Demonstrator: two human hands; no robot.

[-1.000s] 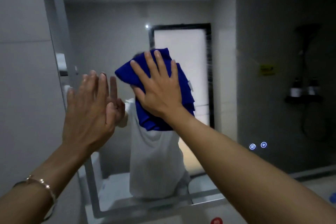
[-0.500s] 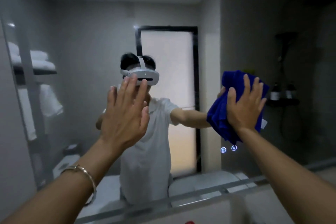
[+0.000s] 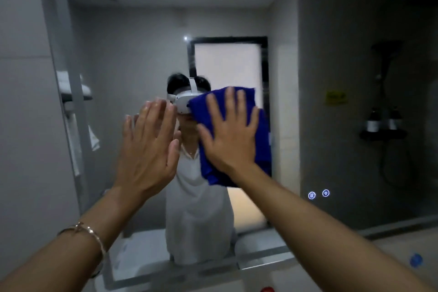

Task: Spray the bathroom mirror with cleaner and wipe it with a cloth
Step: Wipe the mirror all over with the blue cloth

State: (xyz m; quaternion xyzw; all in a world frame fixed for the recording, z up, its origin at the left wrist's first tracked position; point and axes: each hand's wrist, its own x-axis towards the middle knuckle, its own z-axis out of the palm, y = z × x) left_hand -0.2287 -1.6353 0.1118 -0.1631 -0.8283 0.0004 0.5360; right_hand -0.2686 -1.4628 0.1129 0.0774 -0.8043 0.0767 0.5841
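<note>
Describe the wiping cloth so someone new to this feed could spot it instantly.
Start at the big wall mirror, then go to its middle, where the bright doorway is reflected. There the cloth is spread against the glass under the right hand, fingers straight. Its deep blue stands out from the grey and white around it; the left hand beside it is bare.
</note>
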